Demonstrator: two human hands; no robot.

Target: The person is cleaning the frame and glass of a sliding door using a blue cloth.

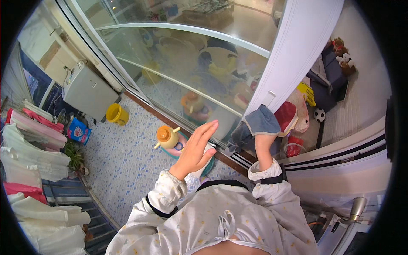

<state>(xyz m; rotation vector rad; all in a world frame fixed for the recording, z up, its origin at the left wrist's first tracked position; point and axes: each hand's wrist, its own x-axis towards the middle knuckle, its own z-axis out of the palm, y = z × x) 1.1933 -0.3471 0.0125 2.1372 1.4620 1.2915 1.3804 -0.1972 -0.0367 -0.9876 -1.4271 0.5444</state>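
Note:
My right hand [264, 143] is mostly covered by a blue-grey cloth [263, 121] with a light border, which it holds against the white frame [293, 47] of a glass sliding door, just below the recessed handle [269, 97]. The cloth's fingers-side and my fingertips are hidden. Part of the cloth hangs down beside the frame. My left hand [195, 153] is raised in front of the glass panel [191, 70], palm flat, thumb apart, holding nothing. Below it stands a children's ride-on toy [168, 137] in cream and orange, partly covered by the hand.
A yellow bucket [117, 114] stands by a grey washing machine [91, 91]. Clothes [35, 153] hang at left above a potted plant [73, 156]. The door track [239, 159] crosses the floor. Through the doorway are a football [319, 115], a red bucket [294, 146] and a dark sofa [328, 79].

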